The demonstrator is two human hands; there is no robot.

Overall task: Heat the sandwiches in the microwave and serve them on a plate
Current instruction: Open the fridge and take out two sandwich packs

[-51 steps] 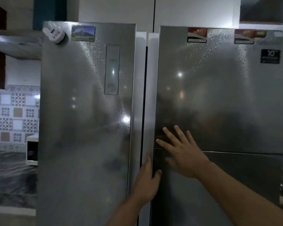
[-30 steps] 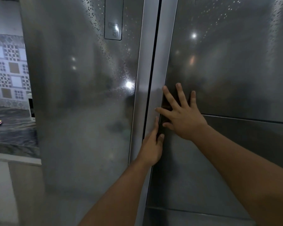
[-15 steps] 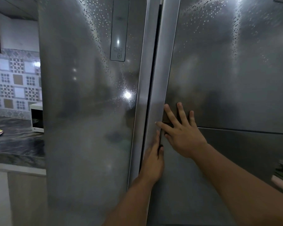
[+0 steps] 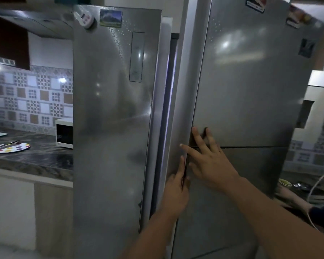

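My left hand (image 4: 176,187) grips the edge of the right fridge door (image 4: 247,90), which stands a little open. My right hand (image 4: 209,161) lies flat and open just beside it. The microwave (image 4: 64,133) sits far left, on the counter (image 4: 36,159).

Two refrigerator doors side by side, left door (image 4: 112,113) and right door (image 4: 241,109), a narrow gap between them where the right door stands slightly ajar. Left hand (image 4: 176,191) at the inner edge of the right door, fingers tucked into the gap — right hand (image 4: 209,161) just right of it, flat against the door face. Far left, a counter (image 4: 30,161) running behind the left door; on it a microwave (image 4: 65,132) partly hidden by that door, and a plate (image 4: 9,147) farther left with tongs (image 4: 6,145) lying across it. Magnets (image 4: 110,18) near the left door's top.
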